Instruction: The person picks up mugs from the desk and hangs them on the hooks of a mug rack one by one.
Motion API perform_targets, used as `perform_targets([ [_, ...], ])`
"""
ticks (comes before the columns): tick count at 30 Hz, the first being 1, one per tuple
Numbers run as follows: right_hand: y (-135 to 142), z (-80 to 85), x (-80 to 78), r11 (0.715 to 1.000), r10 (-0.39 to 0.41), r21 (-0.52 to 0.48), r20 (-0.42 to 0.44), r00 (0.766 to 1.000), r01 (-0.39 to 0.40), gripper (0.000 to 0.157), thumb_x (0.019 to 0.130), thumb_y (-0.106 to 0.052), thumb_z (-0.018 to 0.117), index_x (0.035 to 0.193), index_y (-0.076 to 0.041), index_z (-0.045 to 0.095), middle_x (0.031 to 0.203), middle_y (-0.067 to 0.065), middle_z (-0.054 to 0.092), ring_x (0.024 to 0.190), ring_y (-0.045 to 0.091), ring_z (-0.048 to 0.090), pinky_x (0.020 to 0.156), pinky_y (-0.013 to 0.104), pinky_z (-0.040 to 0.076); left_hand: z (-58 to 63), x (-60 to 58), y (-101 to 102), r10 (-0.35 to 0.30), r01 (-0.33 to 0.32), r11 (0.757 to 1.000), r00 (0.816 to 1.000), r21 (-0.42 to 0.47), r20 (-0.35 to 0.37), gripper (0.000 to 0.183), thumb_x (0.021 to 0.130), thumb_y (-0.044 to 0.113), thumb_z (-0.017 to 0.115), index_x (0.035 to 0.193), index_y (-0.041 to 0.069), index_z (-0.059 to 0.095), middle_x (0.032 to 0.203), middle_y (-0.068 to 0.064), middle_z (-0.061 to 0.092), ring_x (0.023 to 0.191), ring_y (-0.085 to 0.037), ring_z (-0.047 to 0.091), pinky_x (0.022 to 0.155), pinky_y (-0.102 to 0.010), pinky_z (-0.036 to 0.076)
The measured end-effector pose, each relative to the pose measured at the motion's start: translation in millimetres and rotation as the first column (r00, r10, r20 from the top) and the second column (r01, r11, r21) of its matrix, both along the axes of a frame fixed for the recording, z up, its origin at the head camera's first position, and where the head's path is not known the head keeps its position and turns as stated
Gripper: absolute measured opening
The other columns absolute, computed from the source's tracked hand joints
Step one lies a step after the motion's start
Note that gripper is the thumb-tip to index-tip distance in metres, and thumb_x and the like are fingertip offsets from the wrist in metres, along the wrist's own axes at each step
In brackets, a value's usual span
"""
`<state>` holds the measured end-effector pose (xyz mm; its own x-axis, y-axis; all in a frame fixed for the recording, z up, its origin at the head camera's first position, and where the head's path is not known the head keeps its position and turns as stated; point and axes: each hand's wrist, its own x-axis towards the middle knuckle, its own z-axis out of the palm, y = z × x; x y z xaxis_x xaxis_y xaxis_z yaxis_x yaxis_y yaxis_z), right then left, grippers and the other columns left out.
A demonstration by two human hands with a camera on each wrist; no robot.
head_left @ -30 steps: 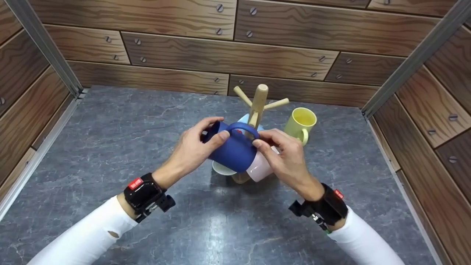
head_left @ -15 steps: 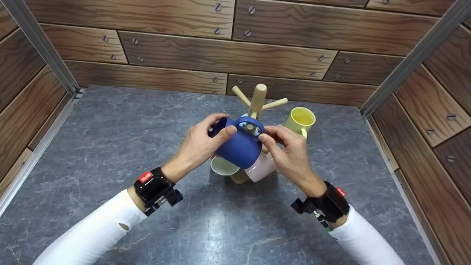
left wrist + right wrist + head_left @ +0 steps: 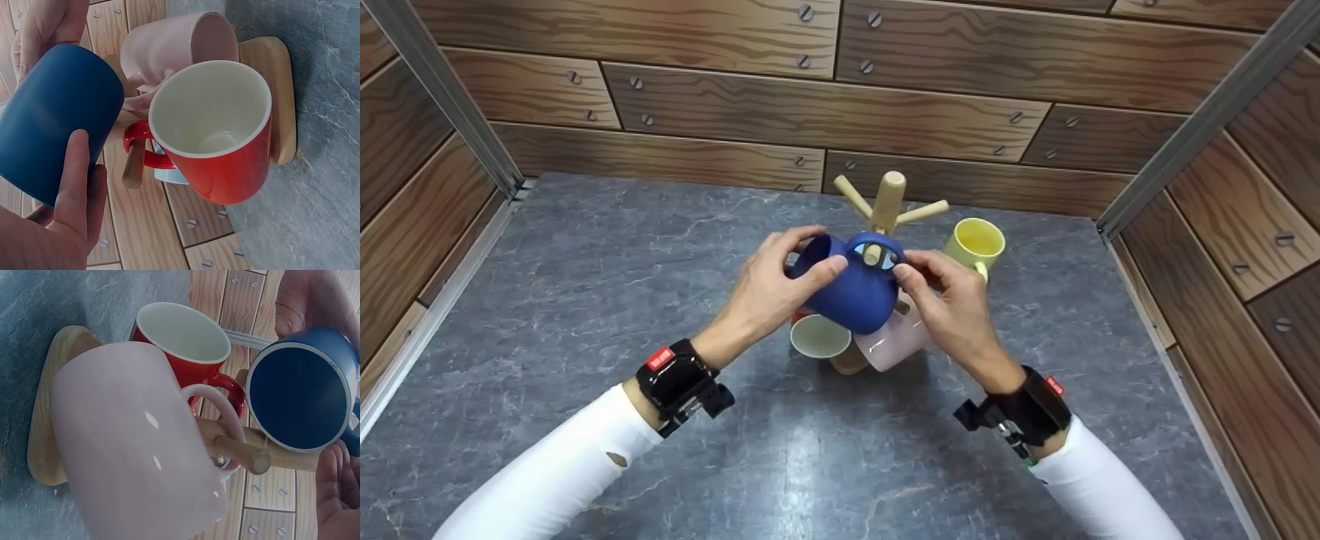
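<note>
A blue mug (image 3: 847,296) is tilted in front of the wooden mug tree (image 3: 889,199), its handle uppermost. My left hand (image 3: 769,281) grips the body near the rim, thumb on the near side. At the handle's right end, my right hand (image 3: 956,311) pinches with thumb and fingers. Through the handle loop shows the tip of a peg (image 3: 872,256). Below the blue mug, a red mug (image 3: 225,174) with a white inside hangs by its handle on a lower peg. Beside it a pink mug (image 3: 129,439) hangs on another peg.
A yellow mug (image 3: 971,251) stands upright on the grey table at right, behind my right hand. Part of a light blue mug (image 3: 170,175) shows behind the red one. Two bare upper pegs stick out at the back. Wood-patterned walls (image 3: 720,112) enclose the table.
Both hands have moved the blue mug up and slightly right, toward the tree. The peg tip now shows inside its handle loop, and more of the red mug is uncovered.
</note>
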<state>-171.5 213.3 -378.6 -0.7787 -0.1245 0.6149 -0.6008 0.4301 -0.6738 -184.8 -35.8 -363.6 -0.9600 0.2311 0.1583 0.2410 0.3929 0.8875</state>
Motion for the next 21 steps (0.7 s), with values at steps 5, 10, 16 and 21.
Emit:
perform_targets([
  [5,0.0,0.8,-1.7,1.0,-0.003,-0.008,-0.004,1.0,0.003,0.015,0.096,-0.004,0.072,0.108,0.006,0.075,0.097,0.009,0.076,0.083,0.015,0.07,0.076,0.021,0.058,-0.4,0.3,-0.2,0.006,-0.006,1.0,1.0,-0.013,-0.011,0.069,0.088,0.065,0.065,0.144,0.025,0.06,0.128,-0.007,0.058,0.115,-0.024,0.056,0.092,-0.046,0.051],
  [10,0.0,0.7,-2.8,1.0,-0.008,-0.012,-0.013,1.0,0.008,0.015,0.097,-0.003,0.072,0.108,0.006,0.076,0.098,0.01,0.076,0.084,0.015,0.071,0.077,0.02,0.058,-1.1,0.6,-0.4,0.004,-0.004,0.999,1.0,-0.038,-0.013,0.069,0.088,0.067,0.064,0.142,0.025,0.061,0.126,-0.006,0.059,0.113,-0.024,0.056,0.09,-0.046,0.052],
  [16,0.6,0.0,-4.5,1.0,-0.023,-0.009,-0.013,1.0,0.023,0.015,0.097,-0.004,0.071,0.108,0.006,0.076,0.099,0.009,0.076,0.085,0.016,0.071,0.078,0.02,0.057,-1.0,-0.3,0.5,-0.012,0.011,0.998,1.0,-0.061,-0.008,0.07,0.088,0.069,0.063,0.14,0.021,0.061,0.123,-0.006,0.059,0.11,-0.024,0.057,0.087,-0.044,0.054],
  [21,1.5,-1.1,-5.6,0.999,-0.032,-0.009,-0.016,0.999,0.032,0.014,0.097,-0.005,0.071,0.107,0.004,0.076,0.099,0.008,0.076,0.084,0.015,0.069,0.076,0.02,0.056,-1.7,0.4,1.8,-0.02,0.02,0.998,1.0,-0.058,0.001,0.071,0.088,0.068,0.064,0.14,0.02,0.06,0.124,-0.007,0.059,0.109,-0.025,0.058,0.077,-0.04,0.059],
])
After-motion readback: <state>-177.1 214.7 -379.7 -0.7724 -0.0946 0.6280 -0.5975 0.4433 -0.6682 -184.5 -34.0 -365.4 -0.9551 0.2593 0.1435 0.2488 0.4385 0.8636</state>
